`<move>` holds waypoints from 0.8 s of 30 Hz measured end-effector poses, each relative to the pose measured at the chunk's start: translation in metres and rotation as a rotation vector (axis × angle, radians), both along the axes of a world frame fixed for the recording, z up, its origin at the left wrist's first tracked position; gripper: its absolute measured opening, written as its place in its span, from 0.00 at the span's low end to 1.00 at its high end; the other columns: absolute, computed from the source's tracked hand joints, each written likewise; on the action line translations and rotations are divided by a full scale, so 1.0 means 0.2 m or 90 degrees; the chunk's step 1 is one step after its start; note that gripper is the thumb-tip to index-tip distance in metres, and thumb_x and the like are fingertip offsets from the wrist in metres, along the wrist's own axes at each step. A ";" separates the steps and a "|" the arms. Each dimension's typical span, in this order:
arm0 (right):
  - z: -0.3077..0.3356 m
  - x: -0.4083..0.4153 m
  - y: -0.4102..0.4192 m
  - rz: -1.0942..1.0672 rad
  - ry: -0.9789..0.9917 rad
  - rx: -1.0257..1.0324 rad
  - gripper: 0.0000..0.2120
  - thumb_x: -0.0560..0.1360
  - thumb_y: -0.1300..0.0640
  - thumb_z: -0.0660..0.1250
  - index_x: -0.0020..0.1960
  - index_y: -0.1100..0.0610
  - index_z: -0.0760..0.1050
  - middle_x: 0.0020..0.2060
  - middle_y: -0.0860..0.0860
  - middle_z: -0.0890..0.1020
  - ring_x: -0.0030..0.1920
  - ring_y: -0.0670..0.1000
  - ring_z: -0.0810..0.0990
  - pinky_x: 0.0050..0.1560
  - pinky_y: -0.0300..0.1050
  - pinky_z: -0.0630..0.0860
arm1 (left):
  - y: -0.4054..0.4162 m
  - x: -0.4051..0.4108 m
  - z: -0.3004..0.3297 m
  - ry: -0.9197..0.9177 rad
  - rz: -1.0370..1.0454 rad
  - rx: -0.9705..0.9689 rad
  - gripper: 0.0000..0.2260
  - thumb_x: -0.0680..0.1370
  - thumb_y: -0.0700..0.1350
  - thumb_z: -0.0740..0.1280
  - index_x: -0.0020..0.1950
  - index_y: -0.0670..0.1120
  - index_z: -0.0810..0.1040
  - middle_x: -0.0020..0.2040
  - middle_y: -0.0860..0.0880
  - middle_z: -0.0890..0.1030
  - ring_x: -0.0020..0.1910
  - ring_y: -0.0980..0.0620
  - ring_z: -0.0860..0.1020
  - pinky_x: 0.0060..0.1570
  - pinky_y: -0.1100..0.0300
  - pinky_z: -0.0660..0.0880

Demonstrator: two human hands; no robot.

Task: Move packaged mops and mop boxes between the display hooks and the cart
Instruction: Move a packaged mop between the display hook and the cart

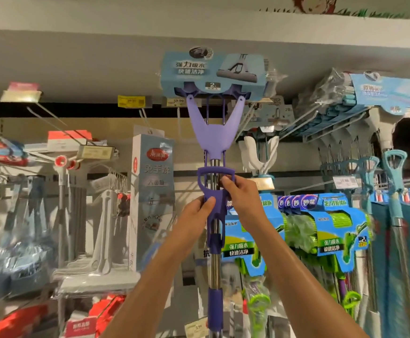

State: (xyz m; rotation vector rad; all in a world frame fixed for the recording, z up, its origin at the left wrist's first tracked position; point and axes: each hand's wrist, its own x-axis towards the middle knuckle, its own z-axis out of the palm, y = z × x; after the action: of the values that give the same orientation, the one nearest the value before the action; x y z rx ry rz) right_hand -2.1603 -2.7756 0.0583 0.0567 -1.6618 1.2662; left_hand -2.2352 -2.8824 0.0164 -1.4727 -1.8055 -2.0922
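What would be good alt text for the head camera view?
Two hands, left hand and right hand, grip the purple mop by its handle and hold it upright before a shop display. Its boxed head is near the top rail; green mops hang at right.

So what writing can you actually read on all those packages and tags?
"强力吸水 快速洁净" and "2": blue card on the purple mop that both hands hold.
"强力吸水 快速洁净": green mop packs.
"免手洗": tall grey box.
"59.90": yellow price tag, faint.
Other price tags and red packs: too blurred to read.
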 end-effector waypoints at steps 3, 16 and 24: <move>-0.01 -0.02 0.05 0.015 0.026 -0.026 0.17 0.83 0.55 0.61 0.48 0.70 0.77 0.35 0.59 0.76 0.37 0.55 0.71 0.41 0.50 0.70 | 0.05 0.00 0.02 -0.019 -0.011 0.022 0.10 0.84 0.47 0.62 0.63 0.46 0.76 0.52 0.49 0.85 0.44 0.60 0.84 0.39 0.72 0.75; -0.09 -0.16 0.24 0.041 0.023 -0.027 0.15 0.83 0.53 0.61 0.46 0.62 0.80 0.38 0.65 0.80 0.34 0.49 0.75 0.34 0.42 0.72 | 0.28 -0.12 0.18 -0.043 0.044 0.191 0.09 0.84 0.45 0.63 0.53 0.52 0.83 0.47 0.52 0.87 0.48 0.55 0.84 0.52 0.57 0.77; 0.03 -0.19 0.36 0.062 0.055 -0.007 0.14 0.84 0.53 0.61 0.48 0.58 0.82 0.41 0.66 0.82 0.37 0.54 0.77 0.38 0.49 0.74 | 0.39 -0.14 0.30 0.010 0.035 0.202 0.10 0.85 0.44 0.61 0.54 0.50 0.83 0.50 0.47 0.86 0.52 0.45 0.84 0.60 0.46 0.77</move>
State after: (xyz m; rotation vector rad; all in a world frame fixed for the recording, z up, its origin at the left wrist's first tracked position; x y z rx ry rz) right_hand -2.1984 -2.7032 0.0639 0.1856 -1.5945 1.3273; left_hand -2.2631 -2.8048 0.0760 -1.3367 -1.4064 -2.2053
